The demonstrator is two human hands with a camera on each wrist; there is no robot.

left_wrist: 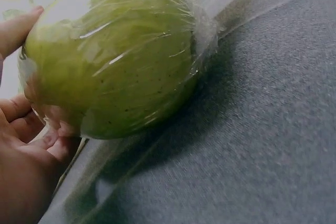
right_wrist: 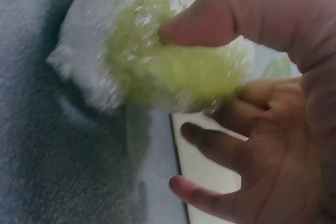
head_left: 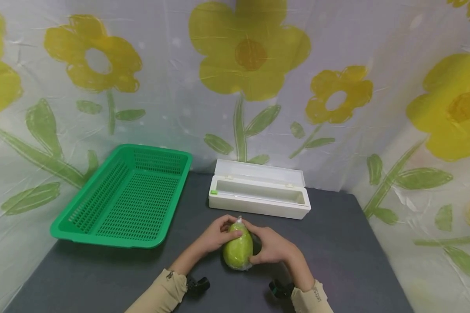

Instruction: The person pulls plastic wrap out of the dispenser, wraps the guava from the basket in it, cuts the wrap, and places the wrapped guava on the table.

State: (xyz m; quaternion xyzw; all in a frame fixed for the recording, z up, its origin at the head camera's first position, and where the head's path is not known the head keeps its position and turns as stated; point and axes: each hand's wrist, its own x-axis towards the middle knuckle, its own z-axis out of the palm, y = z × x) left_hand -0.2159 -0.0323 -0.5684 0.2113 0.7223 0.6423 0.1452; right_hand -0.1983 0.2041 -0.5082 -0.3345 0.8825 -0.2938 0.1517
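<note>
A rounded yellow-green fruit (head_left: pixel 236 250) with small dark specks stands out in front of me, wrapped in clear cling film (left_wrist: pixel 206 38). The film bunches into a short twist at its far tip and is crumpled at its near end. My left hand (head_left: pixel 216 237) grips the upper left side, thumb across the front and fingers behind. With the right hand (head_left: pixel 272 244) I hold the other side, the thumb (right_wrist: pixel 194 30) pressing the wrapped near end and the index finger reaching the far tip. The two lower fingers of that hand stand off the fruit.
At the back left lies a green slotted basket (head_left: pixel 162 232). A long white box (head_left: pixel 254 208) with its lid raised and a small green tab stands behind the hands. The dark grey tabletop (head_left: pixel 337 261) meets a flower-printed curtain (head_left: pixel 168 108) at the back and sides.
</note>
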